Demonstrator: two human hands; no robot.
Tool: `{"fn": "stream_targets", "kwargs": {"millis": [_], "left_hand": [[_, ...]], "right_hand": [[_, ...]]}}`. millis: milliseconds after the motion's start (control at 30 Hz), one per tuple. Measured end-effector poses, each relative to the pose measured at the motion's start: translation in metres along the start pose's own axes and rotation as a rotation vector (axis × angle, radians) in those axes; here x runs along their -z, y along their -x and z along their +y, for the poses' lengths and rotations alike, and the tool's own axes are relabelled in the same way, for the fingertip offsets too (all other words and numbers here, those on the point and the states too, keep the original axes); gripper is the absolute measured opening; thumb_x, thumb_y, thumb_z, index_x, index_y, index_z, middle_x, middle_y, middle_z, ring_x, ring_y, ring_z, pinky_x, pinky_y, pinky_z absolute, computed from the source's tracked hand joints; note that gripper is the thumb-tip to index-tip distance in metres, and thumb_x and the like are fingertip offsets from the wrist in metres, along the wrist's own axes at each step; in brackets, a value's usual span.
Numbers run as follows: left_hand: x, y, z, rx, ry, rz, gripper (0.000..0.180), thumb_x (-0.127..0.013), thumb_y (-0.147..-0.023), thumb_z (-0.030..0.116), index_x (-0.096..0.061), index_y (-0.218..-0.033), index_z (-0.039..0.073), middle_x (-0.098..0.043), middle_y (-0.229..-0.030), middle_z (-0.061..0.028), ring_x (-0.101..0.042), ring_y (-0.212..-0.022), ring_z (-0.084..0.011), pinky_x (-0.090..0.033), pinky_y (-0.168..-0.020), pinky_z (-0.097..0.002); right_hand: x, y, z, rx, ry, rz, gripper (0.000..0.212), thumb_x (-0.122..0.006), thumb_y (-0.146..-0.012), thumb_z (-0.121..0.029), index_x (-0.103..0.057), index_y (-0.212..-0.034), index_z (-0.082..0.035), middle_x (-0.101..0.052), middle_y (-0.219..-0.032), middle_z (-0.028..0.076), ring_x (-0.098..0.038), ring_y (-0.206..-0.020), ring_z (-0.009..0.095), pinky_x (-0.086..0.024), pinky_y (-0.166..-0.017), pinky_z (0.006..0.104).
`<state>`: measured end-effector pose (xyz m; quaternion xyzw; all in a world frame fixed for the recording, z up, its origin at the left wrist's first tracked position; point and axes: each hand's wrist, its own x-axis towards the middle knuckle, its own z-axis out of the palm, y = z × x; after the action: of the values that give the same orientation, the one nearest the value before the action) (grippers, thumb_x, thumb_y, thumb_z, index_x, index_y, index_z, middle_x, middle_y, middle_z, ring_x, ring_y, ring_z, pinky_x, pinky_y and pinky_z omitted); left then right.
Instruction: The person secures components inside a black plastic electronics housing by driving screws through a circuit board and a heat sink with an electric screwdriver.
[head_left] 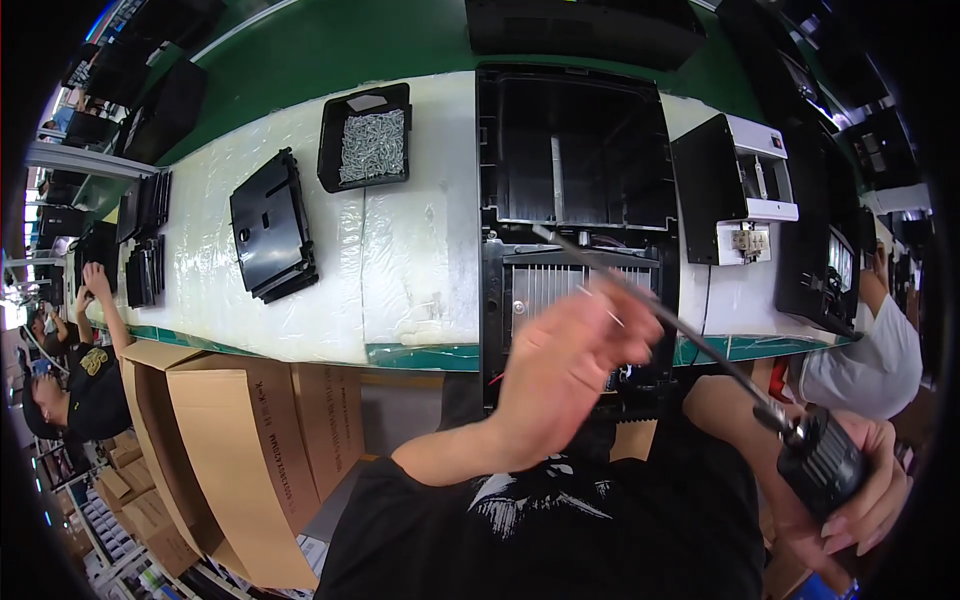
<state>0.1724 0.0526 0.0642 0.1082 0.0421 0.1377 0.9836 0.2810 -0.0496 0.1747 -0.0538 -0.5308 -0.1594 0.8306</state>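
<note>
My right hand (872,490) grips the black body of a power screwdriver (822,462) at the lower right. Its long thin shaft slants up and left, with the tip over the middle of an open black plastic housing (570,150). My left hand (565,375) is raised above the near part of the housing, beside the shaft. Its fingers are curled and slightly blurred, with thin shiny slivers at the fingertips that I cannot make out. Beneath it lies a ribbed silvery metal part (540,290). To the left, a black tray (365,140) holds many small silvery screws.
Black flat plastic panels (272,228) lie stacked left on the white-covered table (420,290). A black and white device (740,175) stands right of the housing. Cardboard boxes (235,430) stand below the table's left edge. Co-workers' arms show at left (108,300) and right (868,350).
</note>
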Motion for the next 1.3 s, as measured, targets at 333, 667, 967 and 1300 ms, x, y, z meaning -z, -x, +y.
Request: {"fn": "stream_targets", "kwargs": {"millis": [333, 667, 967, 1300], "left_hand": [[0.040, 0.057, -0.001, -0.680, -1.927, -0.354, 0.031, -0.070, -0.073, 0.004, -0.067, -0.103, 0.004, -0.065, -0.083, -0.0018, -0.059, -0.063, -0.0117, -0.045, -0.055, -0.0217], [0.056, 0.060, 0.026, -0.859, -2.067, -0.533, 0.034, -0.061, -0.077, 0.005, -0.063, -0.110, 0.000, -0.063, -0.085, -0.0024, -0.050, -0.057, -0.0072, -0.038, -0.051, -0.0180], [0.069, 0.060, 0.075, -0.864, -2.053, -0.450, 0.033, -0.060, -0.073, 0.000, -0.064, -0.105, -0.003, -0.062, -0.085, -0.0046, -0.058, -0.062, -0.0072, -0.044, -0.051, -0.0182], [0.064, 0.057, 0.079, -0.775, -1.971, -0.364, 0.025, -0.067, -0.071, 0.000, -0.067, -0.096, -0.003, -0.066, -0.082, -0.0073, -0.058, -0.054, -0.0102, -0.043, -0.045, -0.0194]], "right_hand": [[0.087, -0.033, -0.015, 0.274, 0.773, -0.283, 0.048, -0.063, -0.079, -0.047, -0.050, -0.090, -0.003, -0.045, -0.070, -0.001, -0.043, -0.059, 0.004, -0.033, -0.053, 0.0106], [0.083, -0.034, 0.029, -0.045, 0.586, -0.386, 0.051, -0.062, -0.078, -0.050, -0.049, -0.090, -0.002, -0.046, -0.071, 0.001, -0.044, -0.061, 0.007, -0.035, -0.054, 0.0151], [0.068, -0.021, 0.051, -0.308, 0.462, -0.438, 0.055, -0.060, -0.076, -0.053, -0.049, -0.091, -0.002, -0.047, -0.072, 0.003, -0.046, -0.062, 0.010, -0.036, -0.056, 0.0191], [0.100, -0.037, 0.024, -0.579, 0.391, -0.445, 0.058, -0.058, -0.075, -0.056, -0.049, -0.091, -0.001, -0.048, -0.073, 0.005, -0.048, -0.064, 0.013, -0.038, -0.057, 0.0236]]}}
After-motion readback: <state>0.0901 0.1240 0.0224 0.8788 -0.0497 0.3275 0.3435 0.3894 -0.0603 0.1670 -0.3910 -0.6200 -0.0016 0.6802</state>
